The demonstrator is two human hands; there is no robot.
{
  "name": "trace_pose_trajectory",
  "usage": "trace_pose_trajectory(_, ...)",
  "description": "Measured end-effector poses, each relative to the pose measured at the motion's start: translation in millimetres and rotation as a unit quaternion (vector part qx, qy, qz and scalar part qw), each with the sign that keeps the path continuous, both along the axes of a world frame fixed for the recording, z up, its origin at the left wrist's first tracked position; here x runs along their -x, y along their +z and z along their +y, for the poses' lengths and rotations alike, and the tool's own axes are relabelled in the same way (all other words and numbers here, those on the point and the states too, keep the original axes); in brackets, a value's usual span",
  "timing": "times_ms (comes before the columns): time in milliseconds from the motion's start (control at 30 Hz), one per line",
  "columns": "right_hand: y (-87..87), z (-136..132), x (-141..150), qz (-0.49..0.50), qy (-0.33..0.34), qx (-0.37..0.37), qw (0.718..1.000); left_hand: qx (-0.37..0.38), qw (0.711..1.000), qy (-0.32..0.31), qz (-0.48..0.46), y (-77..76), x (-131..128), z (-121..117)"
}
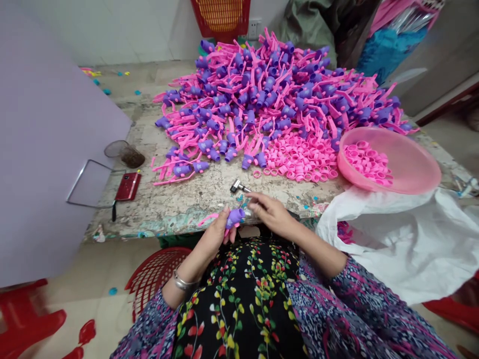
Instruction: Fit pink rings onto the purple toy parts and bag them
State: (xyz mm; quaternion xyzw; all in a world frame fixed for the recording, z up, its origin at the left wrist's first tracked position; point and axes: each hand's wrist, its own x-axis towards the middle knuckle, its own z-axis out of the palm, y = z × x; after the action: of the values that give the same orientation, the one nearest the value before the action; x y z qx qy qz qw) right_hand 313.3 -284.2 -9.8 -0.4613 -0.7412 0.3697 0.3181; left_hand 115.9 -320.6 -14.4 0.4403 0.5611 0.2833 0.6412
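The thing in hand is a purple piece (pixel 235 217) of smooth plastic, short and hollow-looking, its round mouth turned up and to the right. A paler print shows on its side, a small pink knob stands out low on it, and a thin pink strip (pixel 208 218) shows to the left, beyond the fingers. It is held at the near edge of the tabletop (pixel 187 204), tilted, with the left hand (pixel 217 232) around its lower part, the grip pinching it between thumb and fingers. The right hand (pixel 275 214) is just beside it, apart from the piece, fingers bent and reaching to the handle end of a small tool with a silver and black head (pixel 235 186); whether that grip is closed on the handle I cannot tell. Beyond lies a big heap (pixel 262 94) of similar purple pieces with long pink strips, and next to it loose pink rings (pixel 303 157), with more rings in a translucent pink bowl (pixel 411 172).
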Motion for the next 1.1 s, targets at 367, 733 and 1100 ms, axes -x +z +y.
trace_pose_trajectory(367,-38.5,86,-13,-0.204,-0.152,0.002,0.967,-0.001,0.998,0.032,-0.048,-3.0,3,1)
trace_pose_trajectory(733,-21.7,56,-10,-0.145,-0.118,-0.039,0.982,-0.027,0.993,0.063,-0.095,2.7,8,8)
trace_pose_trajectory(1100,10.9,-8,1,-0.049,0.043,-0.086,0.994,-0.027,0.974,0.165,-0.152,17.9,-15,16)
